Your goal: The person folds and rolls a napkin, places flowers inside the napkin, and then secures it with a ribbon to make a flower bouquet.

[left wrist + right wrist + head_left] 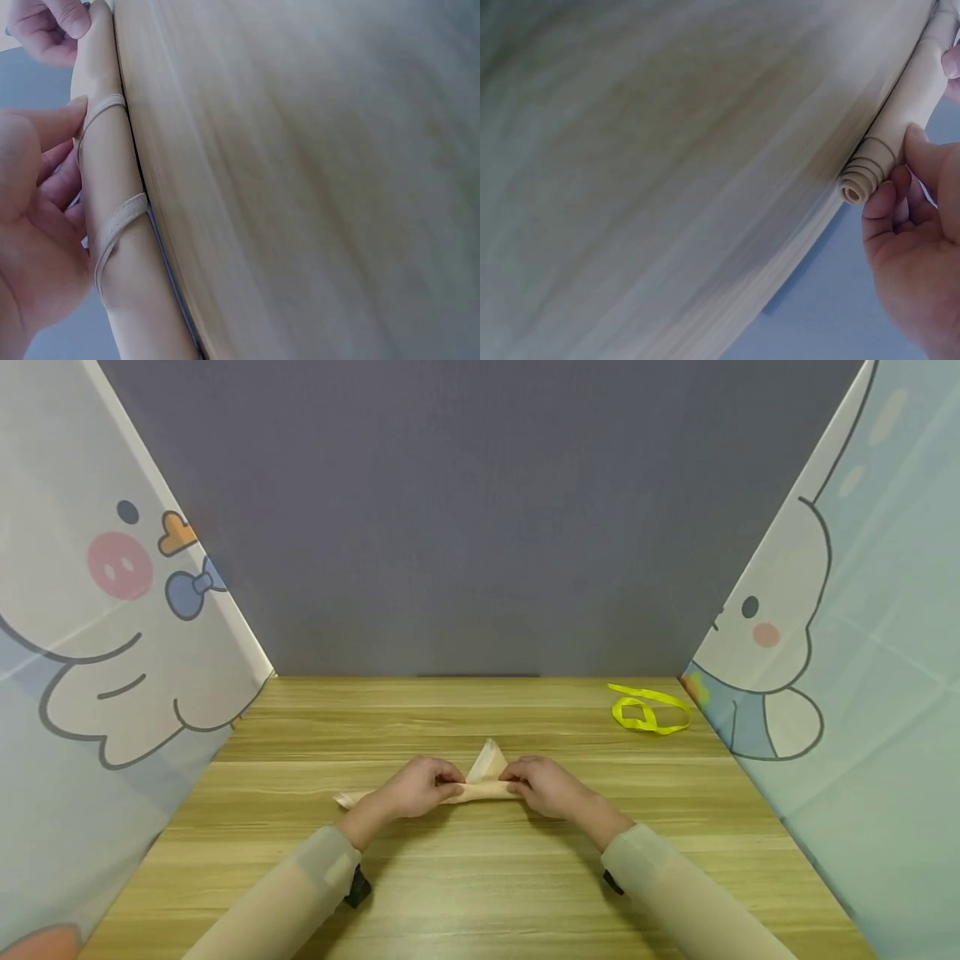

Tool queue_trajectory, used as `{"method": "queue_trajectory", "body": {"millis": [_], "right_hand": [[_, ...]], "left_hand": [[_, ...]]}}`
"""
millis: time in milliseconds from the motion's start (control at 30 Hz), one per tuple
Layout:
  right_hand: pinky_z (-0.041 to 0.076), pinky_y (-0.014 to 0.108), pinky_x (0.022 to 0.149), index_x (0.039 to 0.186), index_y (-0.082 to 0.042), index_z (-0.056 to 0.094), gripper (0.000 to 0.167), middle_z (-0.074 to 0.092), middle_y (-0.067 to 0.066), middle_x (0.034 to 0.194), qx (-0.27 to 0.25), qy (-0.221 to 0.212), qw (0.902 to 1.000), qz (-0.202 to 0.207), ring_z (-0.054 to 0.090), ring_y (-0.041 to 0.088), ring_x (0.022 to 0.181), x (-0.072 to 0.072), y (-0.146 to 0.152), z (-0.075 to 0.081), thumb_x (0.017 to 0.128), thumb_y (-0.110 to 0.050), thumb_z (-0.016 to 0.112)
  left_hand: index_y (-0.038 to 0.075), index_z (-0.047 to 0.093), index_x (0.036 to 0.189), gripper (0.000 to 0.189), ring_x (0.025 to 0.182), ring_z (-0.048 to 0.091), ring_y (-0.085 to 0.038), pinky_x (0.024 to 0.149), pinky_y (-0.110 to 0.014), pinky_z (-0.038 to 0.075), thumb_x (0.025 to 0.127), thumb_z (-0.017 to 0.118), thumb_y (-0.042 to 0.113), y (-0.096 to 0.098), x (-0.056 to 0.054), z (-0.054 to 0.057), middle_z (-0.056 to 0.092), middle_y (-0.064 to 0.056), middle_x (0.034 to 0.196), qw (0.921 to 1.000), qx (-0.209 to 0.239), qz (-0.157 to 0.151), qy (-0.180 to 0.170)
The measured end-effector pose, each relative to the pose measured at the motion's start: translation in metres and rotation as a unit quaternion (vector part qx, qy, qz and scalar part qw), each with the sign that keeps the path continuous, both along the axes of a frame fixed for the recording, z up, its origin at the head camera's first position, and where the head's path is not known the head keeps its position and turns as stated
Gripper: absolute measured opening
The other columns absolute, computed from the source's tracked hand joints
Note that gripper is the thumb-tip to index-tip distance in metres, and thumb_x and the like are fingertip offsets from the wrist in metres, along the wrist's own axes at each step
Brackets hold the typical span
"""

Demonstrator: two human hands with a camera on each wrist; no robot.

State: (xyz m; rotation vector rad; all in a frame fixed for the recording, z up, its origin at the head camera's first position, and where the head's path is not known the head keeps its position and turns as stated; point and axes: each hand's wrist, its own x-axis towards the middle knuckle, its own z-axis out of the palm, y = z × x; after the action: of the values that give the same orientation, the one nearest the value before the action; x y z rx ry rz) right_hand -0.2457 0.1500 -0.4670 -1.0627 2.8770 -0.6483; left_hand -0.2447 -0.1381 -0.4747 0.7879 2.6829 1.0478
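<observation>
Hands (414, 788) (553, 787) apart, beige roll (483, 791) across both grips

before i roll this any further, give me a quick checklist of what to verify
Left hand gripping the beige roll: ok.
Right hand gripping it: ok.
Layers flush at the right end: not ok, they are stepped.
All material rolled in: not ok, a pointed flap sticks out beyond the roll.
Yellow ribbon clear of the roll: ok, it lies apart on the table.
Tightness inside: cannot tell.
</observation>
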Motion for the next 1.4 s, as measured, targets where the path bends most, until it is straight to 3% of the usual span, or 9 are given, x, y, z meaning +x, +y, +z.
{"method": "queue_trajectory", "body": {"millis": [200, 400, 533, 633, 767, 867, 1000, 1233, 1400], "right_hand": [[0.062, 0.039, 0.085, 0.113, -0.017, 0.069, 0.011, 0.08, 0.004, 0.105, -0.025, -0.024, 0.9994, -0.002, 0.076, 0.019, 0.099, -0.001, -0.001, -0.001, 0.106, -0.008, 0.071], [0.06, 0.034, 0.081, 0.104, -0.016, 0.076, 0.009, 0.079, -0.001, 0.101, -0.024, -0.01, 0.9997, -0.005, 0.07, 0.013, 0.09, -0.002, -0.003, 0.0, 0.105, -0.007, 0.073], [0.06, 0.033, 0.083, 0.107, -0.012, 0.08, 0.008, 0.075, 0.002, 0.104, -0.012, 0.015, 0.9998, 0.007, 0.069, 0.014, 0.092, -0.001, -0.003, 0.0, 0.105, -0.008, 0.073], [0.06, 0.031, 0.083, 0.111, -0.009, 0.082, 0.01, 0.069, 0.003, 0.106, -0.008, 0.016, 0.9998, 0.007, 0.066, 0.015, 0.093, 0.0, -0.003, 0.0, 0.106, -0.008, 0.073], [0.059, 0.027, 0.081, 0.113, -0.007, 0.082, 0.012, 0.067, 0.002, 0.106, -0.013, 0.009, 0.9998, 0.007, 0.064, 0.013, 0.092, 0.001, -0.002, -0.001, 0.106, -0.007, 0.072], [0.058, 0.026, 0.08, 0.115, -0.006, 0.082, 0.014, 0.068, 0.002, 0.106, -0.015, 0.008, 0.9998, 0.011, 0.063, 0.01, 0.091, 0.001, 0.0, 0.0, 0.106, -0.007, 0.071], [0.054, 0.023, 0.075, 0.119, -0.004, 0.081, 0.018, 0.066, 0.002, 0.107, -0.023, -0.009, 0.9995, 0.019, 0.057, 0.006, 0.086, 0.0, 0.003, -0.001, 0.102, -0.006, 0.075], [0.054, 0.021, 0.078, 0.125, -0.003, 0.078, 0.027, 0.062, 0.001, 0.112, -0.023, -0.048, 0.9984, 0.02, 0.056, 0.004, 0.088, -0.002, 0.006, -0.002, 0.099, -0.007, 0.081], [0.055, 0.023, 0.079, 0.125, -0.004, 0.079, 0.025, 0.063, 0.001, 0.112, -0.023, -0.049, 0.9983, 0.023, 0.057, 0.004, 0.088, -0.002, 0.007, -0.002, 0.101, -0.009, 0.08]], "left_hand": [[0.017, 0.074, 0.115, 0.008, 0.082, 0.065, -0.007, 0.072, -0.029, 0.055, 0.109, 0.07, 0.014, 0.001, 0.0, 0.0, 0.076, 0.0, 0.096, 0.9999, 0.008, -0.014, 0.005], [0.016, 0.078, 0.116, 0.013, 0.078, 0.062, -0.009, 0.071, -0.031, 0.053, 0.11, 0.067, 0.014, 0.005, -0.001, 0.001, 0.075, 0.003, 0.096, 0.9998, -0.014, 0.012, 0.007], [0.017, 0.082, 0.113, 0.013, 0.081, 0.061, -0.01, 0.077, -0.035, 0.054, 0.109, 0.069, 0.017, 0.009, -0.002, 0.002, 0.073, 0.005, 0.099, 0.9986, -0.037, 0.038, 0.009], [0.017, 0.081, 0.11, 0.009, 0.089, 0.061, -0.013, 0.09, -0.044, 0.049, 0.107, 0.073, 0.016, 0.011, -0.003, 0.002, 0.069, 0.003, 0.105, 0.9978, -0.044, 0.043, 0.026], [0.02, 0.074, 0.113, 0.012, 0.097, 0.059, -0.017, 0.097, -0.05, 0.04, 0.104, 0.076, 0.012, 0.012, -0.003, 0.0, 0.064, 0.0, 0.11, 0.9969, -0.043, 0.022, 0.061], [0.019, 0.076, 0.11, 0.016, 0.097, 0.061, -0.016, 0.096, -0.043, 0.046, 0.104, 0.074, 0.005, 0.013, -0.004, -0.002, 0.066, 0.001, 0.108, 0.9939, -0.04, -0.018, 0.101], [0.012, 0.08, 0.105, 0.016, 0.093, 0.064, -0.013, 0.084, -0.029, 0.056, 0.102, 0.072, -0.001, 0.014, -0.004, -0.005, 0.07, 0.001, 0.103, 0.987, -0.025, -0.074, 0.141], [0.016, 0.076, 0.119, 0.022, 0.104, 0.066, -0.015, 0.09, -0.029, 0.06, 0.099, 0.083, 0.012, 0.014, 0.0, -0.005, 0.066, 0.001, 0.113, 0.9911, -0.035, -0.081, 0.1], [0.017, 0.075, 0.12, 0.024, 0.106, 0.065, -0.02, 0.089, -0.03, 0.06, 0.099, 0.083, 0.01, 0.012, 0.0, -0.007, 0.065, -0.001, 0.12, 0.9934, -0.025, -0.077, 0.081]]}}
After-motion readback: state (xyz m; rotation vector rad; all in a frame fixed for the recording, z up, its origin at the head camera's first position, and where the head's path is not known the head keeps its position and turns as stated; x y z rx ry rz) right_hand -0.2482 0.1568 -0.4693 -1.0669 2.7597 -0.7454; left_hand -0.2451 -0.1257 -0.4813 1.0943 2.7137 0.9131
